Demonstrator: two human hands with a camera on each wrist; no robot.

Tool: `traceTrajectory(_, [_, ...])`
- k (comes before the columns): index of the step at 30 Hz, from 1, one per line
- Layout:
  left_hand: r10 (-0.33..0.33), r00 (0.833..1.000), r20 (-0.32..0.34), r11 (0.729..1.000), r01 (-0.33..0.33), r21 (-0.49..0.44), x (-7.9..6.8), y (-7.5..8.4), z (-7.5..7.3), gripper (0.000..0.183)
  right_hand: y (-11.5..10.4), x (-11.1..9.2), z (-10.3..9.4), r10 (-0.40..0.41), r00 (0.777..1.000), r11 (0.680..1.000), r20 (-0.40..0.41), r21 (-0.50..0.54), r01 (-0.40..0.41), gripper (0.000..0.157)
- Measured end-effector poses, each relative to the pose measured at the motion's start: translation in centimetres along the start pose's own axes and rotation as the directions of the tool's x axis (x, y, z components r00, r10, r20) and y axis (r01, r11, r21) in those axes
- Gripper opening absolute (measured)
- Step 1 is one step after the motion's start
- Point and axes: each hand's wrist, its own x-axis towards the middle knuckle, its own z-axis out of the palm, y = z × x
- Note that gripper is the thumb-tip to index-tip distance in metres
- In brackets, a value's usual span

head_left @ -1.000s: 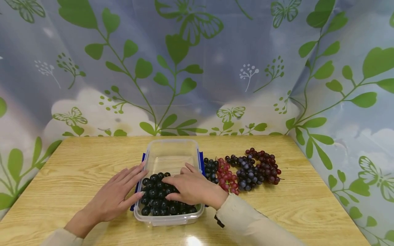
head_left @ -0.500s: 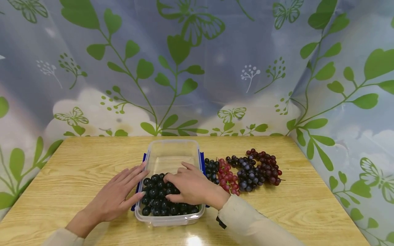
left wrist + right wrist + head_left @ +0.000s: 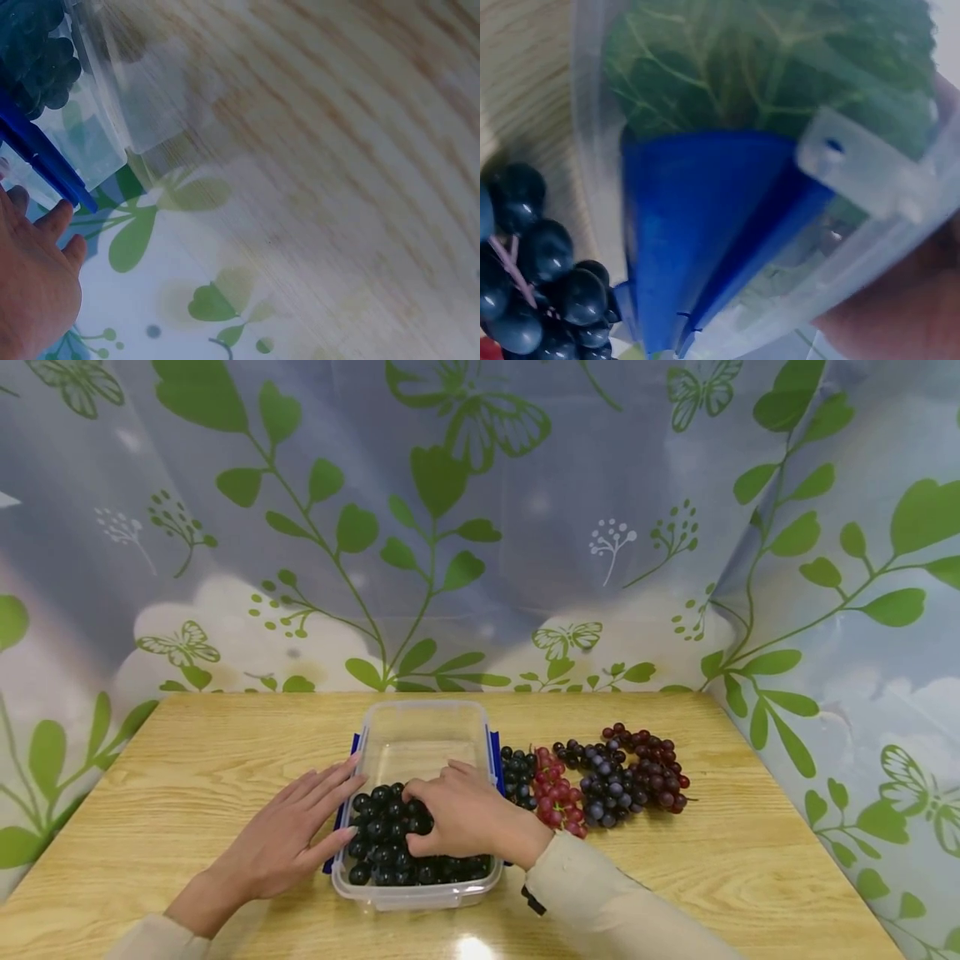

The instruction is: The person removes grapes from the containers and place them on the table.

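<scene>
A clear plastic food container (image 3: 423, 752) with blue side latches stands on the table, its top uncovered. A bunch of black grapes (image 3: 382, 827) fills its near half. My right hand (image 3: 468, 814) reaches over the right wall into the container, thumb and index finger bent around grapes; its other fingertips are hidden. My left hand (image 3: 288, 831) rests against the left wall with fingers straight, beside the blue latch (image 3: 45, 154) in the left wrist view. Through the container's side, the right wrist view shows a green leaf (image 3: 727, 75) above the right blue latch (image 3: 705, 217).
Right of the container lie more grape bunches: small black grapes (image 3: 517, 772), red grapes (image 3: 558, 793), bluish-black grapes (image 3: 607, 789) and dark red grapes (image 3: 660, 768). A patterned cloth (image 3: 525, 568) hangs behind the wooden table (image 3: 232, 743).
My right hand's fingers have drawn in a little around the black grapes, and its raised fingers have lowered. The left hand stays against the container. The whole view shifts slightly.
</scene>
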Motion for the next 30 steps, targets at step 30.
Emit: traceTrajectory(30, [-0.001,1.0,-0.005,1.0,0.001,-0.01,-0.1,-0.2,0.1,0.063,0.8,-0.4,-2.0,-0.27,0.94,0.953,-0.209,-0.197,0.23,0.042])
